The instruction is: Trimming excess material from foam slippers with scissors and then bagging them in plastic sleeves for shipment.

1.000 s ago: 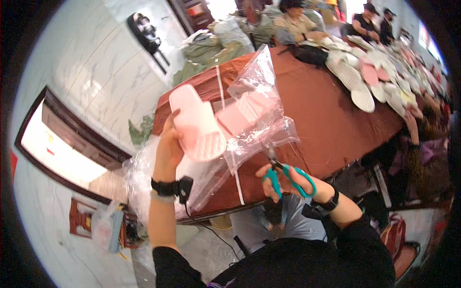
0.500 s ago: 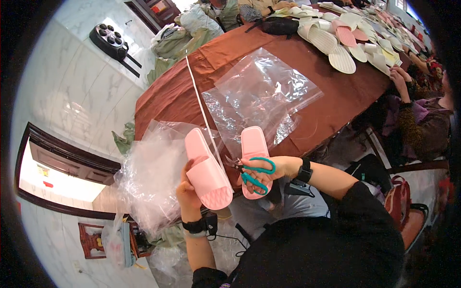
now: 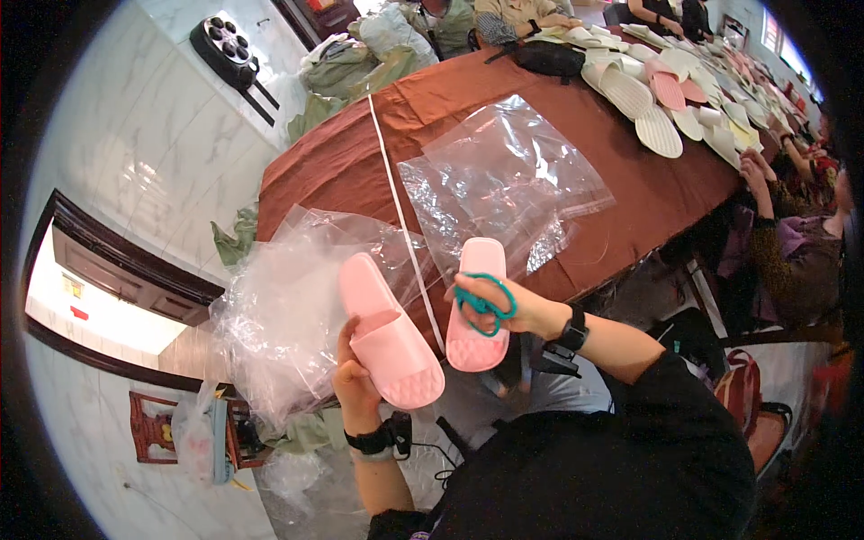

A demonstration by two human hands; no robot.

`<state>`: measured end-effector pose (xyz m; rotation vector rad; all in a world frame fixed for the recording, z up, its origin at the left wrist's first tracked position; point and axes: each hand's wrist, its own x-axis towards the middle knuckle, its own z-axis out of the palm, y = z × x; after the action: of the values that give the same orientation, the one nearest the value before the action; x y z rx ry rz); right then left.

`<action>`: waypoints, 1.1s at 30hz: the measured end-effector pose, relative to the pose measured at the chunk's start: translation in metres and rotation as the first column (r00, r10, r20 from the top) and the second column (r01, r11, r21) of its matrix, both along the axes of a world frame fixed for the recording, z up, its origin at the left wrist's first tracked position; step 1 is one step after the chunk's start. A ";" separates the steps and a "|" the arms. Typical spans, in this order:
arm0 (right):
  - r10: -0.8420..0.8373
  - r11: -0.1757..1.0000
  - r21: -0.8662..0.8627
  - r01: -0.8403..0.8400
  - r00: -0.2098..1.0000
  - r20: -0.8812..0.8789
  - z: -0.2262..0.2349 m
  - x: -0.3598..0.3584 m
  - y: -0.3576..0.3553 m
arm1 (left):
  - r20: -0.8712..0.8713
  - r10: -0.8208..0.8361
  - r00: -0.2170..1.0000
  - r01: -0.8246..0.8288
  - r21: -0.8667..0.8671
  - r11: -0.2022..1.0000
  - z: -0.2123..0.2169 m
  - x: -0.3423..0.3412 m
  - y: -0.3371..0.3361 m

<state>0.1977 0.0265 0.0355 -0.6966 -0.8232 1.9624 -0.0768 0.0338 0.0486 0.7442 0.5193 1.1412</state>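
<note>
My left hand [image 3: 357, 382] grips a pink slipper [image 3: 409, 351] at its side, with the fingers partly behind it and the toe end toward me. In my right hand [image 3: 504, 306] are scissors with teal handles [image 3: 510, 295]; their blades are hidden. A second pink slipper [image 3: 477, 353] stands against that same hand, apparently held together with the scissors. The two slippers are side by side and apart, over the near table edge. Just beyond them, a clear plastic bag [image 3: 513, 171] lies flat, and a pile of clear bags [image 3: 279, 315] is by my left hand.
A brown cloth covers the table [image 3: 333, 162], crossed by a white strip [image 3: 387, 162]. White and pink slippers [image 3: 666, 85] crowd its far right, beside a black bag [image 3: 549, 59]. A person's hands [image 3: 759, 171] are at the right edge. Other people sit at the far side.
The scissors have turned in my right hand, and their handle loops have come together. The slipper in my left hand has shifted slightly toward me. The whole view has shifted a little.
</note>
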 end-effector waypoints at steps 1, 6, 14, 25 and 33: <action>-0.117 0.992 0.040 0.117 0.993 0.008 0.001 0.001 0.000 | -0.007 0.063 0.998 -0.063 0.014 0.998 -0.003 -0.004 -0.004; -0.239 0.931 0.344 0.118 0.911 0.336 0.006 0.024 -0.010 | -0.069 0.163 0.984 -0.159 0.060 0.986 -0.005 -0.006 -0.026; 0.429 0.876 0.161 -0.454 0.887 0.169 0.000 0.029 -0.009 | 0.066 0.225 0.972 -0.225 -0.011 0.974 -0.008 -0.003 -0.030; 0.645 0.764 0.064 -0.642 0.759 -0.089 0.008 -0.008 -0.010 | 0.298 0.242 0.923 -0.232 -0.071 0.970 -0.001 -0.008 -0.026; 0.556 0.831 0.029 -0.555 0.831 -0.032 0.014 -0.017 0.019 | 0.273 0.177 0.946 -0.203 0.068 0.977 0.001 -0.007 -0.026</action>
<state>0.1811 0.0459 0.0499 -0.4268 -1.1107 2.4735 -0.0837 0.0083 0.0494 0.6190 0.3162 1.4307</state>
